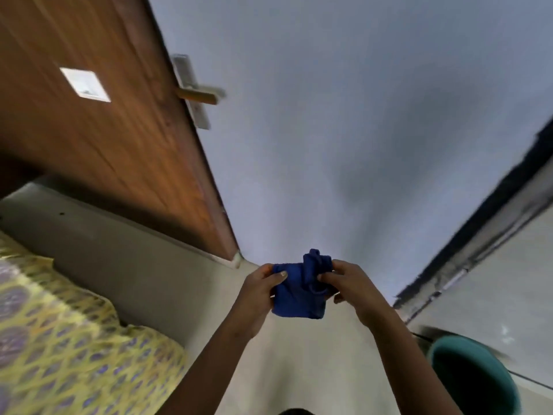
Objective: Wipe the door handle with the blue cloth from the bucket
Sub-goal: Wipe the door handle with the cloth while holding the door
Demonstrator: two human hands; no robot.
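The blue cloth (299,290) is bunched between both my hands at the lower middle of the view. My left hand (257,295) pinches its left edge and my right hand (353,287) grips its right side. Well above and to the left of my hands, the door handle (199,95), a lever on a pale metal plate, sticks out from the edge of the open brown wooden door (98,139). The teal bucket (475,375) stands on the floor at the lower right, dark inside.
A bed with a yellow and purple patterned cover (59,339) fills the lower left. A plain pale wall (344,130) lies ahead. A dark skirting strip (478,223) runs along the right. A white square plate (85,84) sits on the door.
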